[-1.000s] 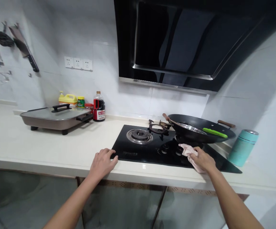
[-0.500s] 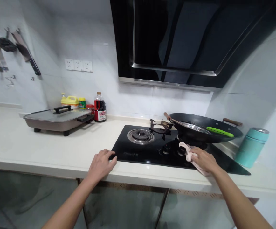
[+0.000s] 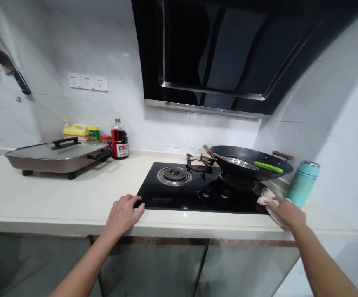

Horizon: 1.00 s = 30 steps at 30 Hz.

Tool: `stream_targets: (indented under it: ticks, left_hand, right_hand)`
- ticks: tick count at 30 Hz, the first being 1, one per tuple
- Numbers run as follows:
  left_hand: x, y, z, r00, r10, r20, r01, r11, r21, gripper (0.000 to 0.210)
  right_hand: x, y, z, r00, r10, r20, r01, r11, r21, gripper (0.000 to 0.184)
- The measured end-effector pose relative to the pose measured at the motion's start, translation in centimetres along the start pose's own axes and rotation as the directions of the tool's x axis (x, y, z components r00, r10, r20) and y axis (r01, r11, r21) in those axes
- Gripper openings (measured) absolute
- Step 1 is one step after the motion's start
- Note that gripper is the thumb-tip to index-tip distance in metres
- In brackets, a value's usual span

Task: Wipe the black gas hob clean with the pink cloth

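My right hand point(image 3: 287, 211) is closed on a pale pink cloth point(image 3: 267, 197), pressed to the right front corner of the black glass gas stove point(image 3: 173, 203). My left hand point(image 3: 123, 214) rests at the stove's left front corner, thumb and forefinger apart with the corner between them. Two control knobs point(image 3: 224, 192) stand on the stove's front middle. A black wok point(image 3: 256, 153) with wooden handles sits over the right burner, holding a steel lid or dish point(image 3: 242, 163) and a green-handled utensil point(image 3: 268, 167). The left burner point(image 3: 174, 176) is uncovered.
Close to my right hand stands a teal flask point(image 3: 303, 183). A loose pan support point(image 3: 199, 164) lies at the stove's back. To the left are a lidded electric pan point(image 3: 49, 163) and a soy sauce bottle point(image 3: 120, 142). The range hood point(image 3: 203, 53) overhangs the stove.
My right hand has slid the cloth rightward, from beside the knobs to the stove's right front corner. My left hand stays at the left corner. The camera view has shifted right.
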<state>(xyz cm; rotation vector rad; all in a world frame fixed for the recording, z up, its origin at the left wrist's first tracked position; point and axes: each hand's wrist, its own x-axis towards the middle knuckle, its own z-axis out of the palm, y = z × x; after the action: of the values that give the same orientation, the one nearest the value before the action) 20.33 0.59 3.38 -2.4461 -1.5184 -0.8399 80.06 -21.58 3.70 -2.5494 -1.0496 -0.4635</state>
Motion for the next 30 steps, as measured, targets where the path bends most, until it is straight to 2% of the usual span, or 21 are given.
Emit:
stream_targets:
  ticks: [3,5,8,13,15,17,20,23,27,30]
  left_hand:
    - [0.0,0.2,-0.1,1.0,0.002,0.007,-0.002,1.0,0.015,0.037]
    - [0.0,0.4,-0.2,1.0,-0.001,0.016,0.001,1.0,0.014,0.038]
    - [0.0,0.5,-0.4,1.0,-0.005,0.025,0.005,1.0,0.009,0.04]
    - [0.2,0.1,-0.3,0.999,-0.01,0.044,0.01,1.0,-0.005,0.041]
    - [0.3,-0.1,-0.3,0.999,-0.002,0.042,0.003,1.0,-0.007,0.04]
    - [0.3,-0.2,-0.3,0.999,0.007,0.042,-0.007,1.0,-0.012,0.04]
    - [0.4,-0.5,-0.3,0.998,0.001,0.06,0.001,1.0,-0.03,0.041]
    - [0.4,-0.7,-0.2,0.998,-0.012,0.068,0.016,0.998,-0.055,0.042]
    - [0.5,-0.9,0.0,0.998,-0.017,0.053,0.021,0.997,-0.077,0.041]
    - [0.5,-0.9,0.1,0.999,-0.018,0.036,0.021,0.996,-0.088,0.04]
  right_hand:
    - [-3.0,-4.5,0.2,0.991,-0.092,0.1,0.09,0.996,0.024,0.049]
    - [-5.9,-8.5,0.0,0.973,-0.204,0.111,0.197,0.978,0.069,0.046]
    - [-10.7,-15.5,-1.0,0.909,-0.416,0.002,0.404,0.883,0.239,0.033]
    - [-17.7,-27.5,-2.4,0.802,-0.595,-0.049,0.551,0.705,0.446,0.021]
    - [-19.7,-31.0,-2.4,0.757,-0.648,-0.087,0.606,0.645,0.466,0.021]
    - [-21.0,-33.1,-2.3,0.726,-0.677,-0.12,0.64,0.603,0.475,0.023]
    - [-21.4,-33.0,-1.9,0.743,-0.655,-0.137,0.621,0.598,0.506,0.028]
    - [-19.7,-29.4,-1.5,0.798,-0.589,-0.13,0.564,0.651,0.508,0.031]
    - [-15.5,-20.7,-1.0,0.881,-0.465,-0.09,0.46,0.797,0.391,0.029]
    - [-12.2,-13.0,-0.7,0.948,-0.315,-0.045,0.316,0.917,0.244,0.035]
